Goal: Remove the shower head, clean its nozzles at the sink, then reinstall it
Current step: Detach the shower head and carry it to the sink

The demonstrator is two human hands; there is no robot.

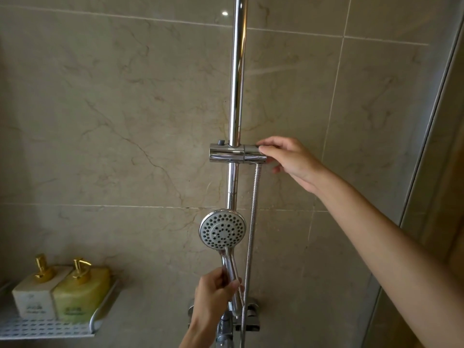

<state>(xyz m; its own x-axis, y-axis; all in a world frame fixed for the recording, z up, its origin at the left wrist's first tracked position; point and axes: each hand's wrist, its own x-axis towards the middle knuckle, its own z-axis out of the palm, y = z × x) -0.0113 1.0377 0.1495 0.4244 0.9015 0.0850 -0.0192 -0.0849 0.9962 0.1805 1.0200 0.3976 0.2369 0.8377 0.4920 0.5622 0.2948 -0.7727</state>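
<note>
Shower head [222,228] out of its cradle, held low in front of the slide rail [237,71], nozzle face turned toward the camera. Left hand [213,292] wraps curled fingers round the chrome handle, just above the mixer valve [226,325]. Right hand [288,159] reaches up to the holder bracket [237,153] on the rail and pinches its right end between thumb and fingertips, the other fingers loose below. Metal hose [253,209] hangs straight down from beside the bracket, passing just right of the head; whether it joins the handle's foot is hard to tell, since the hand and valve crowd that spot.

Reads as 1 of 2 steps: lifting the head clear of the bracket, or bringing it up to reseat it. Cannot say which from this view alone; nozzles look grey and dry, nothing more.

If removal: next calls for unscrewing the hose nut at the handle's foot, left hand steadying the handle against the twist. If reinstalling: calls for raising the handle to the bracket's socket while the right hand steadies or tilts it, and minding the hose so it does not kink.

Off to the left, 2 pump bottles [60,292] on a white shelf [50,330], well apart from the work.
</note>
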